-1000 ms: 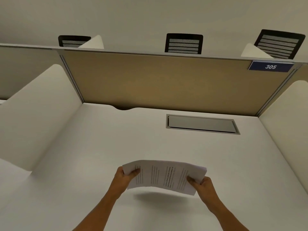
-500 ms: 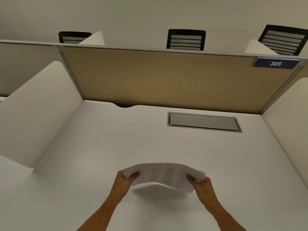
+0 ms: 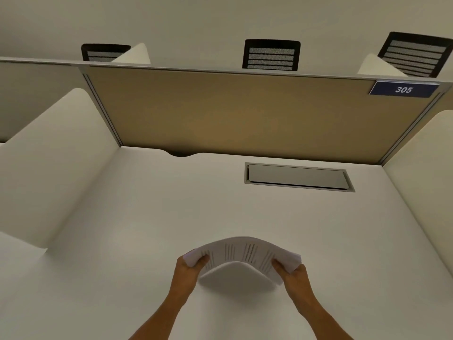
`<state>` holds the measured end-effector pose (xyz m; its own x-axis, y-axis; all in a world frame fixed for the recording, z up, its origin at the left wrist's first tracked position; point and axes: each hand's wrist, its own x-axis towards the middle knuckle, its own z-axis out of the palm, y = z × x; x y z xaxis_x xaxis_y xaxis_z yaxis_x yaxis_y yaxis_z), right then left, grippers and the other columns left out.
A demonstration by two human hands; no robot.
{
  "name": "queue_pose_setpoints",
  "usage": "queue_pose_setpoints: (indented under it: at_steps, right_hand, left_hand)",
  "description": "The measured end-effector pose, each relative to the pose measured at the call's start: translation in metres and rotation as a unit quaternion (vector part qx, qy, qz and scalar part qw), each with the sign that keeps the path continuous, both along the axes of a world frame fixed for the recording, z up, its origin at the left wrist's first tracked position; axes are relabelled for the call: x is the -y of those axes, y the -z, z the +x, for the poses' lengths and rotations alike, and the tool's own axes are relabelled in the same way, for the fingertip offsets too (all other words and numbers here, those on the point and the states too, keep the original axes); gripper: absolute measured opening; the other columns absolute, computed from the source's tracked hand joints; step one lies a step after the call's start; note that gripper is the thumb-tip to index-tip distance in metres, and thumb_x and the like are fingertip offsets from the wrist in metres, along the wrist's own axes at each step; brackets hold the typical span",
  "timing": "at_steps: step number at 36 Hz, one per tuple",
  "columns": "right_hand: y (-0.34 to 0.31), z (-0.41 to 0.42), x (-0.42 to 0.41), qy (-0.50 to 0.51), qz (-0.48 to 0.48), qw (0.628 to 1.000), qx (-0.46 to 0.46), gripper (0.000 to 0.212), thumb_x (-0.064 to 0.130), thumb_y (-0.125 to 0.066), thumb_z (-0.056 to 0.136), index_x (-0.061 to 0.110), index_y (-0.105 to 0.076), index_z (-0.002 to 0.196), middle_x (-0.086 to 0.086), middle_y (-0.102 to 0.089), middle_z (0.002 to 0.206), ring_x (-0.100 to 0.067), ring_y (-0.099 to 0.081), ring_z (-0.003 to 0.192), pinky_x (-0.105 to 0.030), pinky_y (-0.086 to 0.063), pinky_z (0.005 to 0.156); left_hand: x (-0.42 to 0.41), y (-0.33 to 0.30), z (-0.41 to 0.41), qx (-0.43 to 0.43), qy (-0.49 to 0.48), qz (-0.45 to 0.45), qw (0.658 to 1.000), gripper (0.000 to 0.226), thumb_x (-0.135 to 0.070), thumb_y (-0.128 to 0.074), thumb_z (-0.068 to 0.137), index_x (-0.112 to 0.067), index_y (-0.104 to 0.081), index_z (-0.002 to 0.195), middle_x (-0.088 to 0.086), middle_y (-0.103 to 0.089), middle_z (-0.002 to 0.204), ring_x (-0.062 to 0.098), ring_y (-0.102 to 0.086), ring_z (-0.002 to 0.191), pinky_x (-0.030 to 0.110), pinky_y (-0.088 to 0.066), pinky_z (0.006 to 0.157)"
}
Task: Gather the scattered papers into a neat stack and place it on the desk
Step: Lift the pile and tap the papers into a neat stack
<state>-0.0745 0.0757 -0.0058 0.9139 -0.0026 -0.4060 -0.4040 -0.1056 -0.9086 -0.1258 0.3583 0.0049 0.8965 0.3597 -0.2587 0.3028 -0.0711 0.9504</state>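
Paper stack (image 3: 241,253) bowed upward, lower centre of frame, above worktop (image 3: 147,217); left hand (image 3: 187,272) and right hand (image 3: 294,276) grip pinching opposite ends.

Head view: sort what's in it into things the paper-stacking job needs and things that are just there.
Part of the job:
stack of papers, bowed upward
left hand, gripping its left end
right hand, gripping its right end
desk

Just there:
metal hatch set in the desk
tan divider panel
305 sign
three chair backs beyond
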Motion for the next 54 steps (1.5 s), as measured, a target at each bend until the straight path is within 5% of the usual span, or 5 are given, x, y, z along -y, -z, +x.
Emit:
queue_pose_setpoints:
  at_steps: [10, 20, 28, 35, 54]
  right_hand:
    - [0.024, -0.004, 0.009, -0.038, 0.002, 0.998, -0.041, 0.019, 0.015, -0.07, 0.092, 0.012, -0.074, 0.111, -0.007, -0.079, 0.101, -0.027, -0.07, 0.104, -0.037, -0.056, 0.088]
    - [0.013, 0.002, 0.008, -0.013, -0.028, 0.999, -0.009, 0.012, 0.019, -0.068, 0.094, 0.03, -0.072, 0.096, 0.004, -0.079, 0.085, -0.015, -0.073, 0.086, -0.026, -0.056, 0.07]
    - [0.028, -0.009, 0.003, -0.024, -0.026, 0.998, -0.042, 0.017, 0.023, -0.068, 0.094, 0.015, -0.071, 0.109, -0.004, -0.075, 0.101, -0.021, -0.069, 0.098, -0.027, -0.053, 0.074]
    - [0.019, -0.001, 0.01, -0.045, -0.057, 0.997, -0.026, 0.009, 0.023, -0.066, 0.095, 0.028, -0.072, 0.097, 0.016, -0.078, 0.086, -0.002, -0.073, 0.08, -0.014, -0.054, 0.061]
    - [0.014, 0.009, 0.017, -0.127, -0.135, 0.983, -0.005, 0.014, 0.015, -0.064, 0.097, 0.011, -0.072, 0.107, -0.007, -0.076, 0.099, -0.019, -0.071, 0.092, -0.015, -0.054, 0.063]
  left_hand:
    - [0.005, 0.01, -0.007, -0.04, -0.02, -0.019, 0.999, 0.027, -0.006, -0.071, 0.086, -0.031, -0.073, 0.094, -0.01, -0.077, 0.088, 0.003, -0.071, 0.086, 0.011, -0.053, 0.063]
    - [-0.004, 0.009, -0.003, -0.022, -0.02, -0.007, 1.0, 0.028, -0.005, -0.073, 0.085, -0.032, -0.073, 0.092, -0.008, -0.078, 0.084, 0.004, -0.073, 0.082, 0.016, -0.056, 0.064]
    - [-0.001, 0.02, -0.005, -0.06, 0.003, -0.005, 0.998, 0.021, -0.011, -0.067, 0.091, -0.025, -0.068, 0.106, -0.009, -0.074, 0.094, 0.006, -0.068, 0.09, 0.013, -0.051, 0.066]
    - [-0.006, 0.019, -0.004, -0.055, 0.0, 0.005, 0.998, 0.026, -0.009, -0.068, 0.09, -0.033, -0.067, 0.1, -0.01, -0.075, 0.088, 0.009, -0.07, 0.088, 0.014, -0.053, 0.065]
    - [-0.013, 0.017, -0.008, -0.073, 0.028, 0.008, 0.997, 0.02, -0.009, -0.068, 0.09, -0.026, -0.067, 0.101, -0.005, -0.075, 0.092, 0.014, -0.07, 0.087, 0.013, -0.057, 0.062]
